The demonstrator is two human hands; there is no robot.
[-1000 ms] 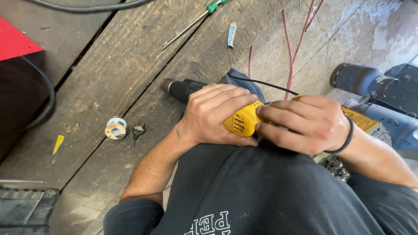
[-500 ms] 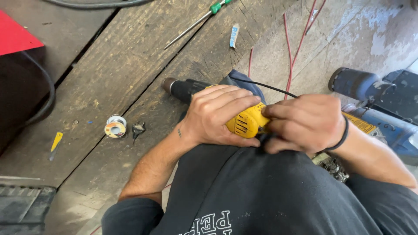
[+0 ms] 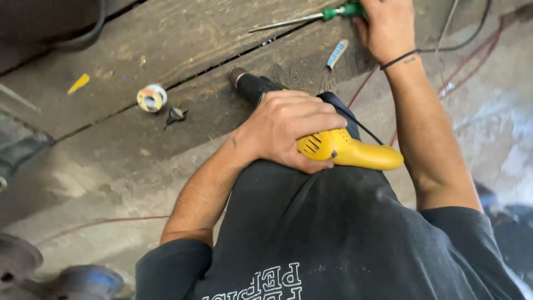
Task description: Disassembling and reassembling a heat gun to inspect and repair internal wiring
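Drill held on the lap while you reach for the screwdriver

Drill, yellow with a dark chuck end, lies across your lap, nose pointing out over the wooden counter. Your left hand wraps over its body, fingers curled down around the casing and pressing it against your thigh. A thin black cord runs from under that hand toward your right side.

Your right hand stretches out to the far edge of the counter and closes around the green handle of a screwdriver; its long metal shaft lies flat on the planks, pointing to your left. The fingertips run out of view at the top, so how firm the grip is cannot be told.

Judging by this, you are at the tool-fetching step. The next move likely calls for lifting the screwdriver clear and bringing it back to the drill without loosening your left hand's hold.

Near the drill's nose lie a small blue-and-white piece, a roll of tape and a small dark clip. Red wires trail across the floor on your right.
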